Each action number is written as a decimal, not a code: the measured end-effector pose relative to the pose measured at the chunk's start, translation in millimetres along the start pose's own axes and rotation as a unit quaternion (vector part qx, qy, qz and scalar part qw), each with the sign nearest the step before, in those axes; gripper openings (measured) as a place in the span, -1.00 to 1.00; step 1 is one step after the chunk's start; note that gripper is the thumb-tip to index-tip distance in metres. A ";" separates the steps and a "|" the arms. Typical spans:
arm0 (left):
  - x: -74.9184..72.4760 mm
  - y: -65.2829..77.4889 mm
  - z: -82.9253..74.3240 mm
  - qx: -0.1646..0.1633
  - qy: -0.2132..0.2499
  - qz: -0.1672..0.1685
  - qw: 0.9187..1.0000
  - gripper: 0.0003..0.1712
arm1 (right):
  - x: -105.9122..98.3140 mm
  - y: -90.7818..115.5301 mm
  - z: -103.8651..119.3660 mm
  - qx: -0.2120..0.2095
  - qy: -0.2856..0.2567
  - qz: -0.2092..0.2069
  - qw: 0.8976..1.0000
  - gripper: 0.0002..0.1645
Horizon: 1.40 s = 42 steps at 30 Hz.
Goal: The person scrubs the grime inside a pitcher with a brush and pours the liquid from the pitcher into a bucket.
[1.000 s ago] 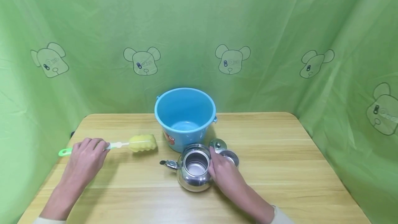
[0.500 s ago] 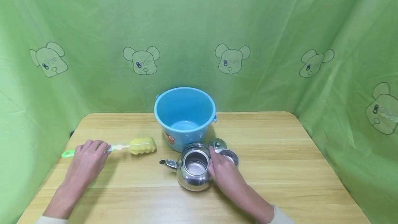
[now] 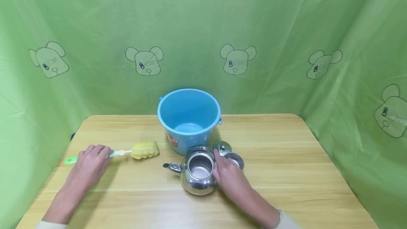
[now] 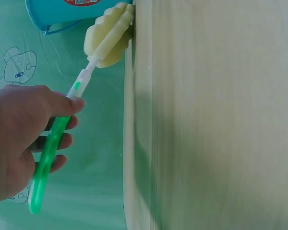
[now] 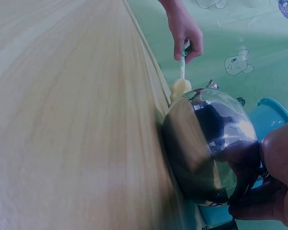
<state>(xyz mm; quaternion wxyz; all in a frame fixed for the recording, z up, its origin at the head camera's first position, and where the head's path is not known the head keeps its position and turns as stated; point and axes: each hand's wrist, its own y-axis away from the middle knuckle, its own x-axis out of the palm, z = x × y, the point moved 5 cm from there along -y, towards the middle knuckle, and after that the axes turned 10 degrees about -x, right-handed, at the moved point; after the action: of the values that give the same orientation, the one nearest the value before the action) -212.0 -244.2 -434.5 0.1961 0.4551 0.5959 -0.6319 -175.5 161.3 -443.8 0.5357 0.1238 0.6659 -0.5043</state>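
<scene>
My left hand (image 3: 90, 165) grips the green and white handle of a sponge brush (image 4: 50, 148). The brush's yellow sponge head (image 3: 145, 150) points right, toward the bucket, at or just over the tabletop; any gap is hard to judge. A shiny steel teapot (image 3: 198, 185) stands without its lid in front of the bucket, spout to the left. My right hand (image 3: 233, 179) holds it on its right side, where the hand covers the handle. In the right wrist view, fingers (image 5: 259, 206) curl at the side of the teapot's round body.
A blue bucket (image 3: 187, 139) stands right behind the teapot. The steel lid (image 3: 223, 147) and a small steel strainer cup (image 3: 236, 160) lie beside my right hand. Green cloth (image 3: 190, 17) hangs around the wooden table (image 3: 279, 172).
My left hand and the sponge brush have come down a little and shifted slightly right at the handle end. The right hand and the teapot have stayed in place.
</scene>
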 end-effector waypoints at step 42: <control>26.5 9.6 12.8 -0.060 -0.017 0.169 0.984 -0.72 | -0.1 -1.2 0.1 0.010 0.001 0.012 1.000 -0.37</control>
<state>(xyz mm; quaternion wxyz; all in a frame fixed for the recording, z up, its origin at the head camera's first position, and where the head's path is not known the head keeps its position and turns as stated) -222.2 -250.3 -463.0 0.3375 0.5259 0.5437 -0.5603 -176.2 160.7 -443.0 0.5398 0.1373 0.6594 -0.5049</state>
